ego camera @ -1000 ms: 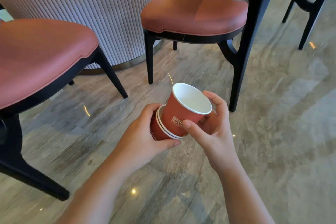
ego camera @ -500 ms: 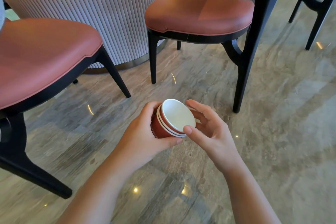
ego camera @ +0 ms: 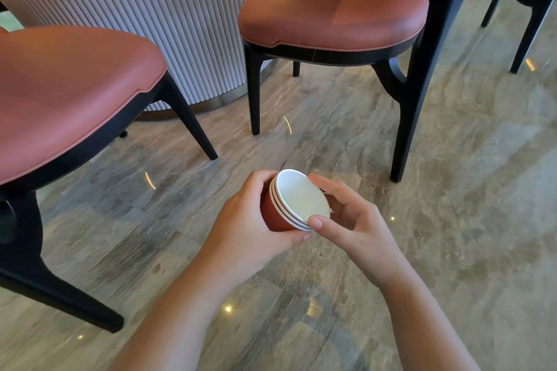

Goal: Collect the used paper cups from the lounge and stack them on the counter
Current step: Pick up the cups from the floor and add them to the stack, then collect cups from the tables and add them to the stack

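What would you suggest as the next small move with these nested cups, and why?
Probably lift the right hand off the rim and carry on one-handed. The stack of cups shows three white rims sitting close together, so the top cup looks seated, and the left hand grips the red wall. No counter is in view, so setting it down cannot come yet.

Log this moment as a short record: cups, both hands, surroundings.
cups: three nested, red, tilted, held above the floor
left hand: grips the stack's side
right hand: thumb and fingers at the top rim
nearby: chair, second chair, ribbed base
counter: not in view
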Demonstrator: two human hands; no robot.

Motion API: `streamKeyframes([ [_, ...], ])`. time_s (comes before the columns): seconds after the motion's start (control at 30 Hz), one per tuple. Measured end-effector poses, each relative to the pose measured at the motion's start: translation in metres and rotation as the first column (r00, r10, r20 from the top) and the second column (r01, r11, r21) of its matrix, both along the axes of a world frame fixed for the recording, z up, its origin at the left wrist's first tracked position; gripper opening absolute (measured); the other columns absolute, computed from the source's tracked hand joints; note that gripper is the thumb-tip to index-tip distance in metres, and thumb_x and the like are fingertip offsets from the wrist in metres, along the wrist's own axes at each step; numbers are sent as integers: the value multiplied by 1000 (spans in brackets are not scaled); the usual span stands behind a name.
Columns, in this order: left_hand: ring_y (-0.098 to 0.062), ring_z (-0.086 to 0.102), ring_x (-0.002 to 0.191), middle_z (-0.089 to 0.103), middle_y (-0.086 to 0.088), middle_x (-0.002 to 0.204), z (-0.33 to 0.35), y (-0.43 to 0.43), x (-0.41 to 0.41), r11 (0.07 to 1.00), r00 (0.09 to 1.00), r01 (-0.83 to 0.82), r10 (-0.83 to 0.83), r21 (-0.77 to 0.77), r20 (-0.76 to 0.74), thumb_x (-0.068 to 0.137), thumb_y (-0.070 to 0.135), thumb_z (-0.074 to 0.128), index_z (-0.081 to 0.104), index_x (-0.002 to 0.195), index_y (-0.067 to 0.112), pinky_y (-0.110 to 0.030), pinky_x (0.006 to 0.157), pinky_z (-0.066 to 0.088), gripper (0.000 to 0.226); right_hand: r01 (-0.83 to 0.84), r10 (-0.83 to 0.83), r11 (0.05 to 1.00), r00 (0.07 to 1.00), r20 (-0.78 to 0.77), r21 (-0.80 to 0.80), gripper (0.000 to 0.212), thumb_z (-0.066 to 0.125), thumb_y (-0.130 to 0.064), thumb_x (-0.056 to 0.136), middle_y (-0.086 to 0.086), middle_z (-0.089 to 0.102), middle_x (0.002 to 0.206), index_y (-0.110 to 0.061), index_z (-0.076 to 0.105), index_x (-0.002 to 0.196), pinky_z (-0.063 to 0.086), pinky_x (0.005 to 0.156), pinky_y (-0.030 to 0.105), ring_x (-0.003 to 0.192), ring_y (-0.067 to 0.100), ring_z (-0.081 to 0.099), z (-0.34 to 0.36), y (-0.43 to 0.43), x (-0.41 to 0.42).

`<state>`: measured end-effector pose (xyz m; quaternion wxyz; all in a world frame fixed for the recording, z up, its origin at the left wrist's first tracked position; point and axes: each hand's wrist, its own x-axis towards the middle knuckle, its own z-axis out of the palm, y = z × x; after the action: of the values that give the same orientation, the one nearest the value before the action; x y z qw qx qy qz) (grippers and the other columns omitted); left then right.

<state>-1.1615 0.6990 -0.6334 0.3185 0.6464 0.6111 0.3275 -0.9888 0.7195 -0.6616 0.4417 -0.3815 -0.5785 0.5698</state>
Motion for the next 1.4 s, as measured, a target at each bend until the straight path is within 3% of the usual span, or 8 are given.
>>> streamKeyframes([
  [0.23, 15, 51, 99, 56, 33, 106, -3, 17, -5, 1000, 992, 22, -21, -6, 123, 51, 48, 84, 44, 111, 48, 0, 73, 40, 72, 123, -126, 991, 990, 68, 49, 52, 64, -49, 75, -6, 59, 122, -32, 50, 122, 45, 93, 23, 113, 6, 55, -7, 5, -4],
  [0.4, 16, 56, 92, 61, 25, 100, 10, 18, 6, 993, 914, -90, 115, -82, 390, 61, 17, 86, 48, 104, 42, -2, 60, 44, 63, 383, -387, 922, 898, 208, 62, 45, 48, -47, 86, -11, 58, 119, -22, 53, 123, 41, 93, 17, 111, -4, 51, 18, 4, -22],
  [0.57, 9, 60, 93, 63, 17, 105, 62, 1, -5, 950, 827, -239, 307, -199, 471, 54, 34, 86, 50, 104, 38, -9, 74, 47, 61, 283, -343, 938, 847, 406, 202, 38, 45, -46, 88, -16, 53, 119, -30, 50, 122, 35, 93, 7, 115, -7, 45, 102, 5, -23],
  [0.77, 10, 57, 98, 62, 28, 104, 181, -13, -26, 960, 868, -203, 267, -193, 419, 55, 36, 82, 47, 112, 40, -4, 72, 44, 67, 229, -368, 921, 777, 510, 315, 35, 53, -23, 90, -2, 56, 115, -12, 52, 123, 30, 84, -2, 103, -5, 45, 212, 4, -40],
  [1.0, 15, 54, 96, 52, 43, 103, 313, -65, -44, 939, 874, -261, 329, -225, 357, 52, 45, 79, 46, 106, 44, -7, 74, 45, 64, 211, -386, 917, 684, 619, 339, 37, 58, -17, 87, 5, 57, 122, -10, 53, 123, 42, 96, 35, 118, 21, 50, 335, -40, -55],
  [1.17, 6, 55, 103, 56, 29, 107, 386, -95, -57, 917, 865, -328, 388, -227, 317, 63, 31, 85, 44, 106, 47, -9, 72, 46, 62, 148, -380, 916, 619, 688, 373, 39, 61, -16, 85, 7, 57, 124, -8, 54, 122, 35, 101, 36, 123, 25, 46, 421, -69, -49],
  [1.3, 15, 51, 101, 50, 44, 106, 428, -116, -58, 924, 890, -347, 378, -161, 254, 62, 36, 83, 42, 107, 51, -5, 78, 44, 63, 57, -333, 925, 594, 732, 375, 41, 65, -16, 83, 10, 57, 125, -7, 55, 121, 36, 102, 47, 125, 32, 44, 463, -95, -49],
  [1.4, 9, 53, 103, 53, 38, 109, 447, -136, -55, 918, 881, -367, 395, -151, 260, 62, 34, 84, 43, 110, 48, -10, 82, 45, 64, 22, -299, 935, 580, 757, 353, 41, 65, -16, 83, 10, 56, 126, -8, 55, 122, 35, 103, 52, 126, 32, 43, 482, -116, -50],
])
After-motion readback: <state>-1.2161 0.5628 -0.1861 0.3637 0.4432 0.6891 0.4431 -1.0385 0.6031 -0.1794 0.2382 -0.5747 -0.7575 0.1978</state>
